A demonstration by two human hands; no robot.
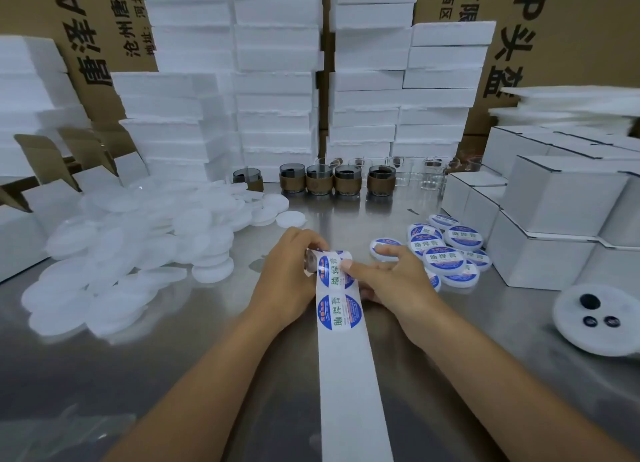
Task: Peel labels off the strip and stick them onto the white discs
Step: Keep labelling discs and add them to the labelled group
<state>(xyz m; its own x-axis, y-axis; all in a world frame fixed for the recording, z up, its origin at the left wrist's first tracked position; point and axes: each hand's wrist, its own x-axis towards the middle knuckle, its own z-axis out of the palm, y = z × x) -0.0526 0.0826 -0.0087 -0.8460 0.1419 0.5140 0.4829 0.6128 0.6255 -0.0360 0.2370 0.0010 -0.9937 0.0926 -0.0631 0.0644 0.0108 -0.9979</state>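
**Thin label, taken by its edge**

On the steel table (pixel 242 340), blank discs (pixel 138 246) lie heaped at the left and finished ones (pixel 446 253) sit at the right. The strip (pixel 349 375) runs from the near edge up between both hands. The left hand (pixel 284 278) curls round its rolled end. The right hand (pixel 391 285) pinches the strip, thumb on the top label (pixel 332 271) and lower fingers beneath. The label looks thin, limp and sticky, so lift it by its rim. The discs seem light, likely to slide.
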